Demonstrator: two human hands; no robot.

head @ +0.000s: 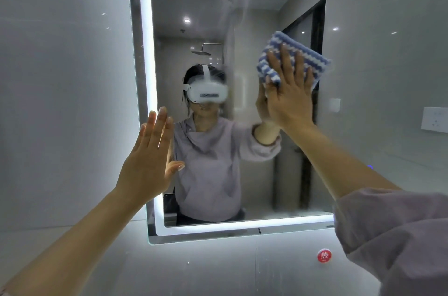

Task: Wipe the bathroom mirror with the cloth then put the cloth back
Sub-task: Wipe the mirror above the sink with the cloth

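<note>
The bathroom mirror [208, 4] hangs straight ahead, framed by a lit white strip along its left and bottom edges. A folded blue-and-white striped cloth [312, 59] lies flat against the glass at the upper right. My right hand [289, 92] presses on it with fingers spread. My left hand [151, 157] is raised with fingers straight and together, by the mirror's left lit edge; it holds nothing. Whether it touches the mirror is unclear. A hazy wet streak runs down the glass from the top middle.
Glossy grey wall tiles surround the mirror. A round red sticker [324, 255] sits on the tile below the mirror's lower right corner. A white socket plate [434, 119] is on the right wall. The glass reflects a person wearing a headset.
</note>
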